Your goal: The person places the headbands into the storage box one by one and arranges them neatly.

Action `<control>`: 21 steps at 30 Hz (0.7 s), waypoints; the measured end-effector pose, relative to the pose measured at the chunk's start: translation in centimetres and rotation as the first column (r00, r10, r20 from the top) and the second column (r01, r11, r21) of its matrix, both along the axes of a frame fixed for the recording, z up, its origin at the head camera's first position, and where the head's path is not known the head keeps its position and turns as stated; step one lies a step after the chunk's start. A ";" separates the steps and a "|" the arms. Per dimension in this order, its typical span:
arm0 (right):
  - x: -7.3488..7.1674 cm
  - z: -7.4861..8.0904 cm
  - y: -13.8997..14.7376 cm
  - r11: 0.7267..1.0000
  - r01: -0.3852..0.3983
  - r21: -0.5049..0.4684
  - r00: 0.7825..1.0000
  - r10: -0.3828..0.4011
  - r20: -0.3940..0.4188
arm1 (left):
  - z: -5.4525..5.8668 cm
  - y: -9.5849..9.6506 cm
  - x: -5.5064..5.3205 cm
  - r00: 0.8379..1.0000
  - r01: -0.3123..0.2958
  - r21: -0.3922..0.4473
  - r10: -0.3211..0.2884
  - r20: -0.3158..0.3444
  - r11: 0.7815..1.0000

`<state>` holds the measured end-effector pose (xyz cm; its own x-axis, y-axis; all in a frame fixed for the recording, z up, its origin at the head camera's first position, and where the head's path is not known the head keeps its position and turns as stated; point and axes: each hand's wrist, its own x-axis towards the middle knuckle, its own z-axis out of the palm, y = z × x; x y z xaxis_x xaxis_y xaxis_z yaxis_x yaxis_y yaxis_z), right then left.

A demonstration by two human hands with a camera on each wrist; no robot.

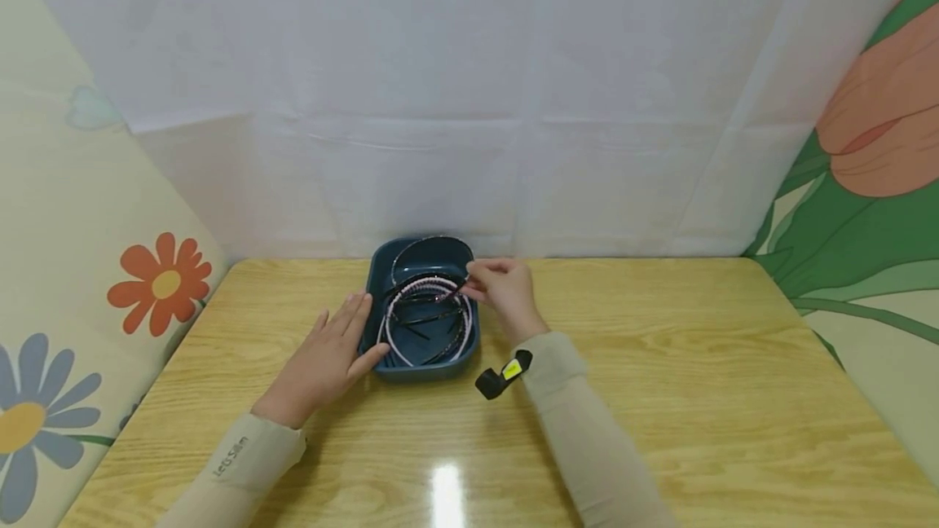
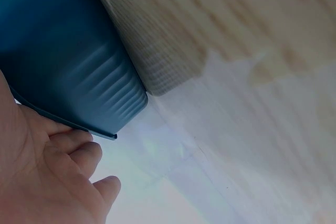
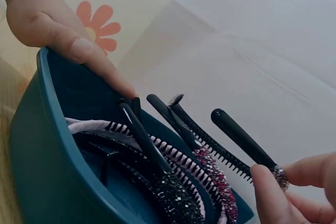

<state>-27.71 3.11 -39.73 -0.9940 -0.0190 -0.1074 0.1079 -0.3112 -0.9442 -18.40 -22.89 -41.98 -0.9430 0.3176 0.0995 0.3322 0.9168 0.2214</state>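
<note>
A dark blue plastic bin [image 1: 421, 375] stands on the table with several headbands inside. Between thumb and forefinger, my right hand [image 1: 506, 292] pinches a black toothed headband [image 3: 244, 137] near a band of sparkly stones, at the bin's right rim. Its arc rises over the back of the bin in the head view. My left hand [image 1: 330, 357] rests along the bin's left side, fingers extended and thumb at the front left corner. Lower in the bin lie a pale pink wrapped headband [image 3: 86, 125], a black glittery headband [image 3: 176, 195] and one with pinkish-red stones [image 3: 215, 177].
The bin is near the back edge of the wood-grain table [image 1: 697, 365]. Behind it hangs a white sheet [image 1: 513, 104]. Flower-patterned cloths [image 1: 165, 283] flank the table. A black wrist device [image 1: 506, 373] sits at my right cuff.
</note>
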 end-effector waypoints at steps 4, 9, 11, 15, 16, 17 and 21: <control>-0.1 0.0 -0.6 1.000 0.004 -0.003 1.000 -0.004 0.011 | -0.1 -0.1 -0.1 1.000 0.004 0.003 -0.004 -0.003 1.000; -0.2 -0.3 -1.1 0.999 0.012 0.031 1.000 -0.012 -0.015 | -0.1 -0.1 -0.1 1.000 0.006 0.010 -0.006 -0.004 1.000; -0.3 -0.4 -1.2 0.999 0.011 0.046 1.000 -0.010 -0.023 | 0.0 -0.1 0.0 1.000 0.006 0.011 -0.006 -0.001 1.000; -0.3 -0.5 -1.3 0.998 0.025 0.064 0.999 -0.023 -0.034 | 0.0 0.0 0.0 1.000 0.005 0.011 -0.005 0.004 1.000; -0.3 -0.5 -1.4 0.998 0.026 0.064 0.999 -0.025 -0.031 | 0.0 0.0 0.0 1.000 0.005 0.012 -0.005 0.004 1.000; -0.2 -0.5 -1.4 0.997 0.036 0.067 0.999 -0.033 -0.035 | 0.0 -0.1 0.0 1.000 0.004 0.011 -0.004 0.004 1.000; -0.2 -0.5 -1.4 0.995 0.043 0.090 0.999 -0.041 -0.024 | 0.0 -0.1 0.0 1.000 0.006 0.016 -0.006 0.007 1.000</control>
<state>-27.88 1.74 -40.26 -0.9959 0.0317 -0.0851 0.0757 -0.2280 -0.9707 -18.44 -22.96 -42.00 -0.9419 0.3213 0.0983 0.3358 0.9113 0.2382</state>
